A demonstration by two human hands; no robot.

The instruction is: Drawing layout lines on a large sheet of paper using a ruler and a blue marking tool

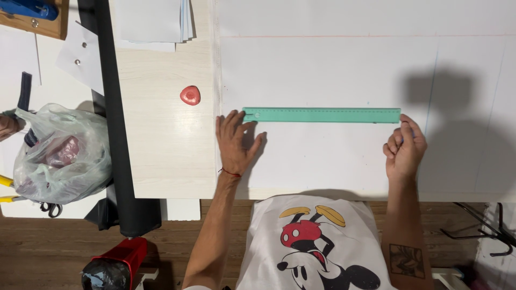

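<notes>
A long green ruler (322, 115) lies flat on a sheet of white fabric (349, 70) spread over the table. My left hand (234, 142) rests palm down with fingers spread, its fingertips touching the ruler's left end. My right hand (404, 147) is curled at the ruler's right end, fingers pinched together on something small that I cannot make out. A faint blue line runs down the fabric just right of that hand.
A red tailor's chalk (190, 95) lies on the bare wooden table (161, 150) left of the fabric. A black fabric roll (115, 134) lies along the table's left edge. Beyond it sit a stuffed plastic bag (59, 156), scissors (49, 208) and stacked papers (153, 21).
</notes>
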